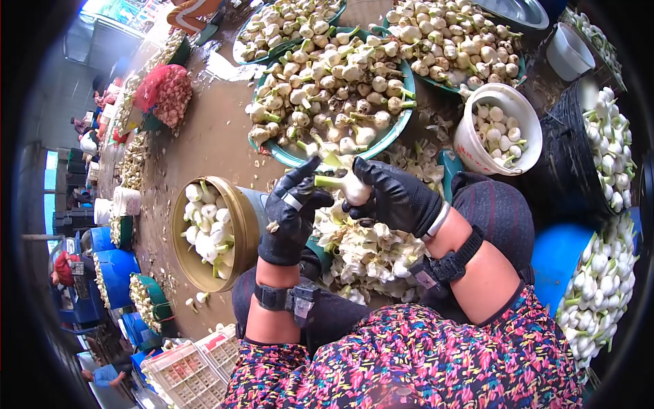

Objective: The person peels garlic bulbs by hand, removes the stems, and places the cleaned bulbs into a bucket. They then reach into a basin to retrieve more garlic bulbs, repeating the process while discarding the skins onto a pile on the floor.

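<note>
Garlic bulb (355, 189), clamped by the right hand (409, 201), points its stem (328, 182) between parted fingers of the left hand (287, 221); peeling seems underway, next needing steadiness.

Left hand (294, 210) half-open, right hand (400, 198) curled.

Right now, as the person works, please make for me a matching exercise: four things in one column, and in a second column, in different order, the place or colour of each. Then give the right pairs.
Things:
1. Held bulb
2. Gloves
3. Net bag
4. Peelings

Places and colours:
A. Red
B. Heaped between the legs
C. In the fingers of the right hand
D. Black

Right pairs: 1-C, 2-D, 3-A, 4-B
</note>
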`<action>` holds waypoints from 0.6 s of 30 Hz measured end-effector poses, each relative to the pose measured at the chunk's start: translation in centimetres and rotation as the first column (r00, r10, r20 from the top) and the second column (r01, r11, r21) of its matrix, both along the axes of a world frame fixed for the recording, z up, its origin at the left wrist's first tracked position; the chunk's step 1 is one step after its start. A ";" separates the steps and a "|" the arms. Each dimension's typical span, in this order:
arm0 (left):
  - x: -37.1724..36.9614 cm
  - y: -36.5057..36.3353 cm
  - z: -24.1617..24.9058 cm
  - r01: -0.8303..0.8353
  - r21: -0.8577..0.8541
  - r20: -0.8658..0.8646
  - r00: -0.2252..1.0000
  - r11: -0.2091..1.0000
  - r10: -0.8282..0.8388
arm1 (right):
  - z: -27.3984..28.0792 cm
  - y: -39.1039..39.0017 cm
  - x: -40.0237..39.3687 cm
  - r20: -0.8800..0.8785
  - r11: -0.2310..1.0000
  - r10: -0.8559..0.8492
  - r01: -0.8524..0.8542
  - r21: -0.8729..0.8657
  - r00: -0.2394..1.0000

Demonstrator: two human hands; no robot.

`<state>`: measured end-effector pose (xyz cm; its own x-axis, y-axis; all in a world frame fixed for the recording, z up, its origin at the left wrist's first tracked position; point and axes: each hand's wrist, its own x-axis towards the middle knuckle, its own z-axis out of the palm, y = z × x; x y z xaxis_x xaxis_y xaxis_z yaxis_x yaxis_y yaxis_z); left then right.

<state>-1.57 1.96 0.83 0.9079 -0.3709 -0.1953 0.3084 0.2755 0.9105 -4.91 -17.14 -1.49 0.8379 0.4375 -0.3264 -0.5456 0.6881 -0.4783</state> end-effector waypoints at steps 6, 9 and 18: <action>-1.2 -1.5 0.3 -0.009 0.228 0.178 0.983 0.974 -0.032 | -0.1 0.6 0.3 0.064 0.983 -0.027 0.039 -0.180 0.998; -0.7 -0.9 -0.2 0.029 0.203 0.170 0.983 0.979 -0.064 | 0.3 1.4 0.5 0.351 0.815 -0.194 0.350 -0.462 0.916; 1.1 0.8 -0.5 -0.228 0.667 0.667 0.607 0.709 -0.431 | -0.4 1.7 -2.3 -0.015 -0.019 0.828 0.002 -1.000 0.561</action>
<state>-0.43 2.75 0.36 0.7847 -0.5460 0.2935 -0.5684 -0.4449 0.6920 -7.19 -15.43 -1.93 0.7413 0.5020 -0.4455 0.0914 -0.7331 -0.6740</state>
